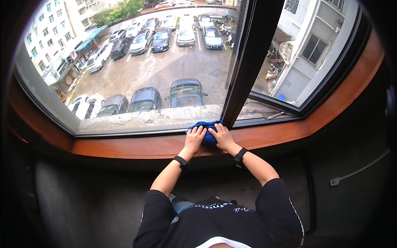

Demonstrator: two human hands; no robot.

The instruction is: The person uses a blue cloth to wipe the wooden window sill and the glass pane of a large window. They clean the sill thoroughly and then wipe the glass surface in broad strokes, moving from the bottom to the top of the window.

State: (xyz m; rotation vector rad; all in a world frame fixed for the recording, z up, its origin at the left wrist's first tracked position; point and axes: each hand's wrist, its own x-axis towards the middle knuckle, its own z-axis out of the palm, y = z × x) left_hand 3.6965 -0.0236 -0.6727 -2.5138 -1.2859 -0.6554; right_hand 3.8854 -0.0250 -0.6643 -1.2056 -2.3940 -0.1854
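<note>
A bunched blue cloth point(209, 140) rests on the reddish-brown wooden window sill point(136, 147), against the foot of the dark window mullion point(245, 66). My left hand point(194, 139) lies on the cloth's left side, fingers pointing at the glass. On its right side, my right hand point(222, 136) presses with the fingers bent over the folds. Both hands grip the cloth close together, and it spans the gap between them. The cloth's far edge touches the bottom of the black window frame. Its underside is hidden.
The large left window pane point(149, 77) carries water spots. To the right, a hinged window sash point(297, 105) stands ajar outward, with a metal stay point(278, 115) at its bottom. A wall socket point(335, 181) with a cable sits low on the right. Parked cars show outside.
</note>
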